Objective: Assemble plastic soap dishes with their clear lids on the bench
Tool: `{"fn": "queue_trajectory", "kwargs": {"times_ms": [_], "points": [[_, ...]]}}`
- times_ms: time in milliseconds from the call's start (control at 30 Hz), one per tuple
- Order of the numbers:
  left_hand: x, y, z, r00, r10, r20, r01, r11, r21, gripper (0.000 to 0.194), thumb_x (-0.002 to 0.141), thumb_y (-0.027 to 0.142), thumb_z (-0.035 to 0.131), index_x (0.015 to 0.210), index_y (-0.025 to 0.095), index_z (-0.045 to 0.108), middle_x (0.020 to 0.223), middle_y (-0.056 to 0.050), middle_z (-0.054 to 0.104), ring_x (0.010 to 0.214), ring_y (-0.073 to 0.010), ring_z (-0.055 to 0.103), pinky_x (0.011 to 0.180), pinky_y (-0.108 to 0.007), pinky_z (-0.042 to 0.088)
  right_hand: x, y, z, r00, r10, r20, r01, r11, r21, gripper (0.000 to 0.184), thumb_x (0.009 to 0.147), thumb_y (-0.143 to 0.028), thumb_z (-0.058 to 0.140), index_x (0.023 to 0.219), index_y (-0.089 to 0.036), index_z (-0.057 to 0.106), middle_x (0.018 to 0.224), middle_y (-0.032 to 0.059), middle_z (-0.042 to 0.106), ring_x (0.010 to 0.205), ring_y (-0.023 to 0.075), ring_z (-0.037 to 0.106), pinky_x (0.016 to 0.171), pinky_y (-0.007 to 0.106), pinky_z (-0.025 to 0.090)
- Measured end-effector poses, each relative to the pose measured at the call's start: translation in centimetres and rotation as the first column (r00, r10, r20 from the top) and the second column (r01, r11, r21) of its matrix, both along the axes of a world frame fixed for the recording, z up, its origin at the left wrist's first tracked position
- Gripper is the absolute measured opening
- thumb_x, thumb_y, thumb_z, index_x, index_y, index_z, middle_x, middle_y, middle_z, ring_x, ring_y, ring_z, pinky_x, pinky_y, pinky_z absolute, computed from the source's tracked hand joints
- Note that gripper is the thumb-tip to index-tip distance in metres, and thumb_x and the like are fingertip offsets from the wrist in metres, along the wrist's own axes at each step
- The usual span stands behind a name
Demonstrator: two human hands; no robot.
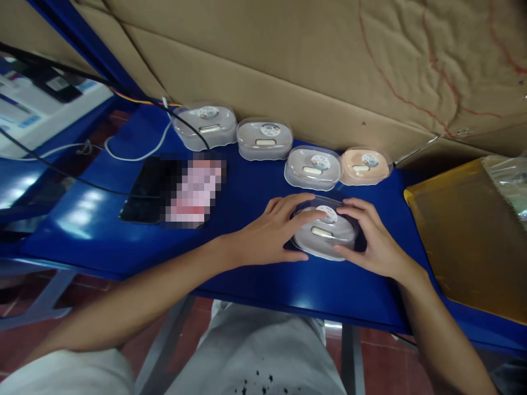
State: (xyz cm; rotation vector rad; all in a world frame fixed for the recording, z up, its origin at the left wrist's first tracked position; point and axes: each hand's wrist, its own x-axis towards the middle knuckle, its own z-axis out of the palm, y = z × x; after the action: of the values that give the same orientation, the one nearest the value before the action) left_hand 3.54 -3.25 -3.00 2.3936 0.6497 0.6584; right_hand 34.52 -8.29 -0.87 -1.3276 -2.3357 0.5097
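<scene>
On the blue table in front of me lies a small oval plastic box [325, 236] with a clear lid, a pale clasp-like bar and a round label. My left hand [280, 230] is round its left side, thumb at the front edge and a finger across the lid by the label. Curved about the right side is my right hand [374, 241], its thumb at the front rim and fingers at the back. Just behind stand a similar grey box [302, 178] and a peach-coloured box [373, 159], side by side.
Two more grey boxes, one in the middle [255, 151] and one farther left [189, 134], line the cardboard wall [263, 60]. A dark device with a blurred screen [193, 192] lies left, near black and white cables [140, 158]. A yellow-brown package [465, 236] sits right.
</scene>
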Motion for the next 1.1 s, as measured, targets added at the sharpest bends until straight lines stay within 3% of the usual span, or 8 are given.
{"fn": "queue_trajectory", "kwargs": {"times_ms": [200,367,467,567,700,867,967,1100], "points": [[-0.1,0.5,0.0,0.999,0.018,-0.041,-0.018,1.000,-0.002,0.101,0.085,0.038,0.093,0.167,0.033,0.034,0.178,-0.022,0.027,0.162,-0.0452,0.034,0.126,-0.069,0.037,-0.4,-0.4,-0.3,0.999,0.005,0.036,-0.006,1.000,0.019,0.071,0.097,-0.049,0.078,0.157,-0.031,0.044,0.154,0.0175,0.046,0.147,0.0402,0.050,0.120,0.062,0.049],[-0.1,0.6,-0.3,0.999,0.021,-0.043,-0.021,1.000,-0.013,0.079,0.094,0.042,0.084,0.162,0.031,0.046,0.171,-0.021,0.042,0.157,-0.0414,0.045,0.124,-0.066,0.042,-0.2,-0.3,-0.4,1.000,0.016,0.018,-0.016,1.000,-0.006,0.081,0.094,-0.059,0.080,0.159,-0.032,0.041,0.158,0.0182,0.045,0.150,0.0419,0.049,0.119,0.064,0.049],[0.0,0.6,-0.4,0.999,0.009,-0.036,-0.008,1.000,0.014,0.069,0.097,0.040,0.081,0.159,0.030,0.051,0.167,-0.019,0.049,0.154,-0.0394,0.049,0.123,-0.064,0.043,-0.4,-0.5,-0.4,1.000,0.009,0.030,-0.010,0.999,0.052,0.082,0.090,-0.063,0.083,0.155,-0.031,0.045,0.156,0.0185,0.049,0.146,0.0427,0.052,0.116,0.065,0.051],[0.0,0.6,-0.3,0.999,0.009,-0.050,-0.008,1.000,0.019,0.065,0.098,0.033,0.078,0.157,0.029,0.052,0.169,-0.019,0.046,0.156,-0.0386,0.047,0.123,-0.063,0.044,-0.8,-0.5,-0.3,0.997,0.009,0.075,-0.020,0.990,0.140,0.071,0.092,-0.060,0.081,0.149,-0.031,0.050,0.151,0.0171,0.055,0.142,0.0421,0.056,0.114,0.064,0.052],[0.0,0.6,-0.3,0.997,0.015,-0.075,-0.015,1.000,0.003,0.070,0.096,0.032,0.078,0.159,0.029,0.047,0.172,-0.020,0.039,0.158,-0.0394,0.043,0.124,-0.063,0.043,-1.2,-0.4,-0.2,0.987,0.032,0.155,-0.069,0.968,0.240,0.067,0.094,-0.059,0.079,0.148,-0.030,0.052,0.146,0.0160,0.062,0.137,0.0416,0.060,0.109,0.063,0.053],[0.0,0.6,-0.2,0.996,-0.008,-0.088,0.006,1.000,-0.017,0.080,0.097,0.045,0.080,0.164,0.029,0.040,0.174,-0.023,0.035,0.161,-0.0405,0.039,0.124,-0.064,0.042,-1.5,-0.3,-0.9,0.986,0.054,0.160,-0.101,0.948,0.302,0.067,0.095,-0.058,0.078,0.150,-0.030,0.052,0.143,0.0151,0.066,0.133,0.0407,0.063,0.103,0.060,0.055],[0.0,0.8,-0.3,0.993,-0.017,-0.114,0.011,0.999,-0.049,0.091,0.093,0.053,0.084,0.167,0.033,0.035,0.175,-0.021,0.035,0.161,-0.0406,0.038,0.125,-0.065,0.040,-2.0,-0.3,-1.7,0.989,0.093,0.115,-0.130,0.921,0.367,0.063,0.095,-0.055,0.078,0.147,-0.028,0.055,0.136,0.0145,0.070,0.129,0.0396,0.066,0.101,0.059,0.056],[0.0,0.8,-0.5,0.997,-0.007,-0.083,0.007,1.000,0.000,0.098,0.090,0.053,0.087,0.168,0.029,0.034,0.176,-0.023,0.031,0.164,-0.0427,0.031,0.127,-0.067,0.035,-2.0,0.2,-2.3,0.998,0.064,-0.019,-0.052,0.923,0.380,0.052,0.097,-0.055,0.075,0.138,-0.027,0.058,0.129,0.0142,0.074,0.122,0.0364,0.070,0.099,0.055,0.057]]}}
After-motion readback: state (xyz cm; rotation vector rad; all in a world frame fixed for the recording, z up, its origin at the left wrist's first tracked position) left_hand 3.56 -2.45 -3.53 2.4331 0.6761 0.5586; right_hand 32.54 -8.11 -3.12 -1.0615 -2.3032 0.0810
